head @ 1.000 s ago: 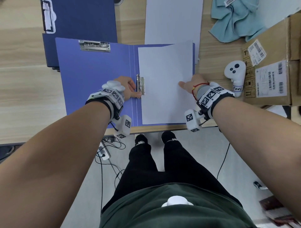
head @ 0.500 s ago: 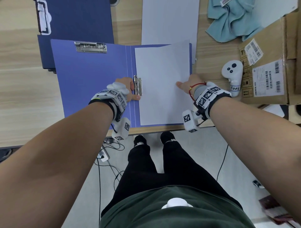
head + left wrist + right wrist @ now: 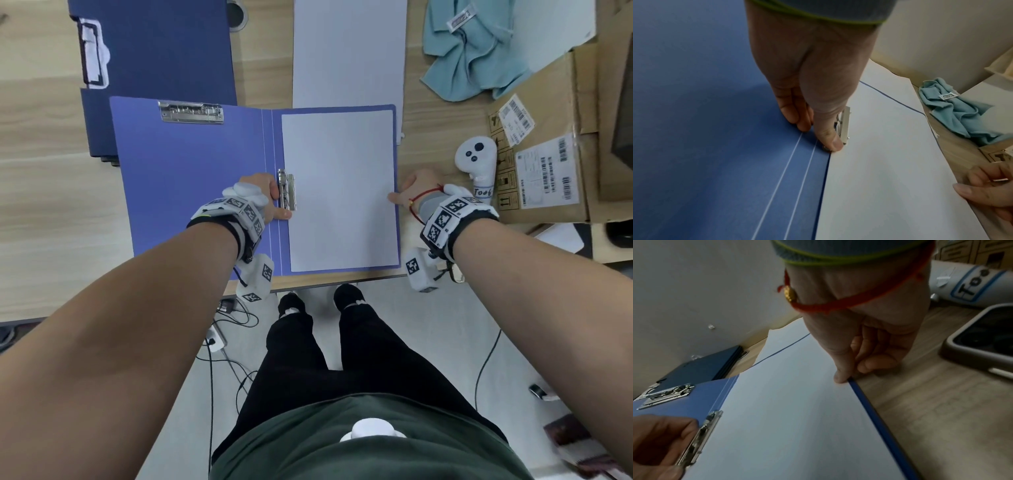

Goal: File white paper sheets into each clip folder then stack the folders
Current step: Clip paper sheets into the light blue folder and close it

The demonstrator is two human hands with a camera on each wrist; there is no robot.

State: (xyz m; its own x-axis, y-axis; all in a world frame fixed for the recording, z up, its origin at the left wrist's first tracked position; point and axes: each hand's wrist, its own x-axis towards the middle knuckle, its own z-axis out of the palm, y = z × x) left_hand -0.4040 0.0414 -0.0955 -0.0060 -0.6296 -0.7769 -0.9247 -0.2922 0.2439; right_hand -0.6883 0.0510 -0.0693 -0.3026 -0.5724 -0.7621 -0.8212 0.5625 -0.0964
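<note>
An open blue clip folder (image 3: 191, 178) lies at the table's front edge. A white sheet (image 3: 342, 188) lies square on its right half. My left hand (image 3: 265, 198) is at the spine, fingers curled, thumb and fingers holding the silver side clip (image 3: 287, 189). In the left wrist view the clip (image 3: 844, 125) stands tilted up over the sheet's left edge. My right hand (image 3: 416, 188) pinches the sheet's right edge at the folder's rim, thumb (image 3: 840, 378) on top and the other fingers curled beside the rim. A second clip (image 3: 190, 112) sits at the top of the left half.
A stack of dark blue folders (image 3: 154, 51) lies at the back left and loose white sheets (image 3: 346, 51) behind the open folder. A teal cloth (image 3: 479, 51), a white controller (image 3: 478, 161), a cardboard box (image 3: 548, 154) and a phone (image 3: 986, 337) crowd the right side.
The sheet, skewed and overhanging the folder's top before, now lies straight inside the right half. My right hand slid right to the sheet's edge. My left hand stayed at the clip.
</note>
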